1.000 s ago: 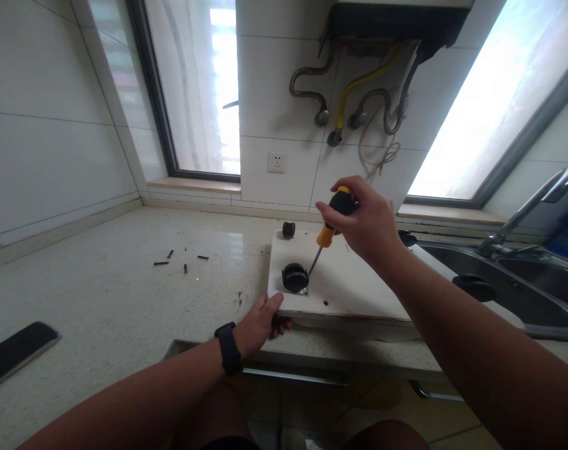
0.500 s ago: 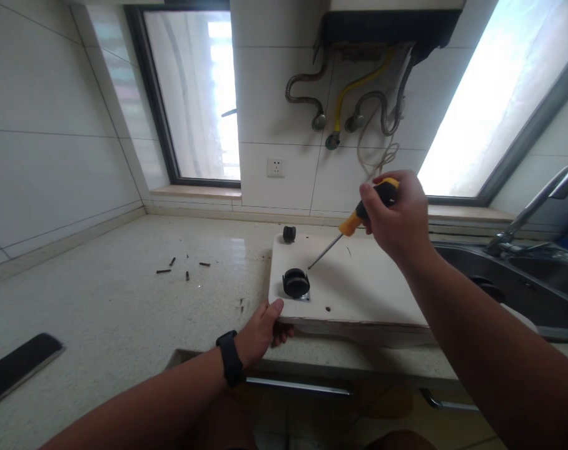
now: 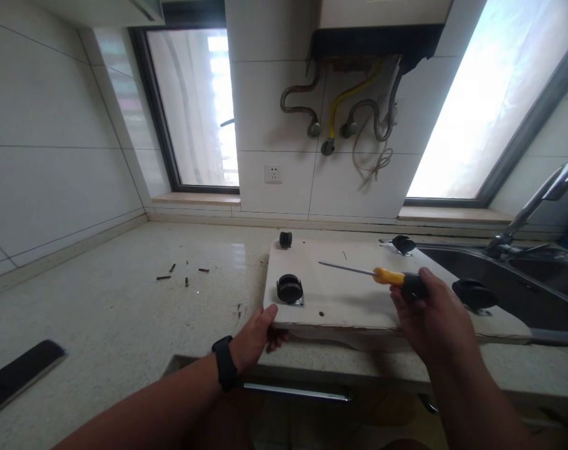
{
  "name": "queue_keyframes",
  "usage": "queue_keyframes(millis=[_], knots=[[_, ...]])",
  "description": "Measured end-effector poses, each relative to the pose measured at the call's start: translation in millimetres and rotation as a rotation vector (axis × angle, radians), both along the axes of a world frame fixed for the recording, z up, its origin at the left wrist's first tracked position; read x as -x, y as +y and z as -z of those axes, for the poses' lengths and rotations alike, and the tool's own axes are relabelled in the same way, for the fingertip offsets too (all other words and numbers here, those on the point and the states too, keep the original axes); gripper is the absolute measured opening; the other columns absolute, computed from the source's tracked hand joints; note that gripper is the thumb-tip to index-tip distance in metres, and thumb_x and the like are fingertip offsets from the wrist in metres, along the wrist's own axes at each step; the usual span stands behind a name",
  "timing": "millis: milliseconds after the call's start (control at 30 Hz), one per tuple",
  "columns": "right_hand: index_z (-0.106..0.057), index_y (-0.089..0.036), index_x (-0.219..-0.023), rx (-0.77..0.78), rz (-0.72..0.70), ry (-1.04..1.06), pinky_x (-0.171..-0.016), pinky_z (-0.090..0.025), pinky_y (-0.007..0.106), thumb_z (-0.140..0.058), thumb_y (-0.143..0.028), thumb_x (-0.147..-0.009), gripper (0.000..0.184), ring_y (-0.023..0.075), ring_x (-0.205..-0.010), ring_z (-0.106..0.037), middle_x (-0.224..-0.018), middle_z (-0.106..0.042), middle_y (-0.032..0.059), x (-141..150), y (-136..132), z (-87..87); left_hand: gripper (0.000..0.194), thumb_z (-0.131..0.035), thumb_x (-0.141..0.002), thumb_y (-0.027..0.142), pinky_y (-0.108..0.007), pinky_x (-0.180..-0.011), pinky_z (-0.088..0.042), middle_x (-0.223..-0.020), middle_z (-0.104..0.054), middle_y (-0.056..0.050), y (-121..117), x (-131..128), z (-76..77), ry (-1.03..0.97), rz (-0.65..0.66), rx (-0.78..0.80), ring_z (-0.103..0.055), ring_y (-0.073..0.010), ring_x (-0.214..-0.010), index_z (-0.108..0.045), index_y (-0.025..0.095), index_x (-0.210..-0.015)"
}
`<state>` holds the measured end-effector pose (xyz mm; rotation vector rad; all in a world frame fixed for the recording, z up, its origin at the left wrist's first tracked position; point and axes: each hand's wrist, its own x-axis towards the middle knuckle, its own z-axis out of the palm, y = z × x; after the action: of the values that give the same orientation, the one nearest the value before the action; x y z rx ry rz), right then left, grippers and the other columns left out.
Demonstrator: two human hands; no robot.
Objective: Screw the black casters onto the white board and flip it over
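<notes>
My right hand (image 3: 436, 312) is closed around the black end of a yellow-and-black screwdriver (image 3: 390, 277). Its shaft lies nearly level above a white board (image 3: 344, 306), with the tip pointing left and apart from the casters. My left hand (image 3: 256, 334) grips the board's near left corner, thumb on top and fingers underneath. Close to that thumb stands a black caster wheel (image 3: 289, 289) on a metal plate. Another caster (image 3: 285, 239) is at the far left corner. On the right side are a far caster (image 3: 403, 244) and a near caster (image 3: 474, 294).
Several dark screws (image 3: 186, 281) lie on the speckled countertop (image 3: 124, 312) to the left. A dark flat object (image 3: 24, 375) rests at the far left. The board's right end overlaps a steel sink (image 3: 537, 306) with a faucet (image 3: 530, 206). Drawer handles (image 3: 296, 392) run below the counter edge.
My right hand has drawn the screwdriver away from the near left caster, moving right and down, and tipped it from steep to nearly level. My left hand keeps its hold on the board.
</notes>
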<state>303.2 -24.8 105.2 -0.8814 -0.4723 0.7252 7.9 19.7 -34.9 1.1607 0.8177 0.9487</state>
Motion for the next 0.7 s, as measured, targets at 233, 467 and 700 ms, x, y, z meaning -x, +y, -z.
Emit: queue_keyframes(millis=[233, 467, 700], knots=[[-0.066, -0.024, -0.094, -0.008, 0.049, 0.127, -0.054, -0.061, 0.021, -0.09, -0.037, -0.068, 0.037, 0.0141, -0.067, -0.072, -0.086, -0.078, -0.0001, 14.0, -46.0, 31.1, 0.08, -0.037, -0.091, 0.089, -0.029, -0.054, -0.04, -0.08, -0.068, -0.009, 5.2, 16.6, -28.7, 0.258, 0.096, -0.226, -0.055, -0.017, -0.062, -0.067, 0.016, -0.097], [-0.069, -0.027, -0.093, -0.03, -0.062, 0.237, -0.058, -0.062, 0.022, -0.086, -0.037, -0.069, 0.031, 0.0159, -0.076, -0.074, -0.086, -0.078, -0.0002, 25.7, -59.9, 46.1, 0.061, -0.049, -0.095, 0.075, -0.035, -0.082, -0.045, -0.081, -0.072, -0.006, 29.3, 80.3, -77.1, 0.686, 0.073, -0.539, -0.062, -0.0241, -0.081, -0.076, 0.022, -0.084], [-0.07, -0.023, -0.08, 0.061, -0.076, 0.483, -0.045, -0.051, 0.014, -0.08, -0.031, -0.068, 0.018, 0.0092, -0.064, -0.067, -0.075, -0.072, -0.0041, 42.0, -73.8, 60.4, 0.048, -0.041, -0.099, 0.051, -0.038, -0.083, -0.048, -0.098, -0.079, -0.011, 77.6, 180.6, -75.9, 1.292, -0.504, -0.467, -0.069, -0.03, -0.094, -0.076, 0.018, -0.106]])
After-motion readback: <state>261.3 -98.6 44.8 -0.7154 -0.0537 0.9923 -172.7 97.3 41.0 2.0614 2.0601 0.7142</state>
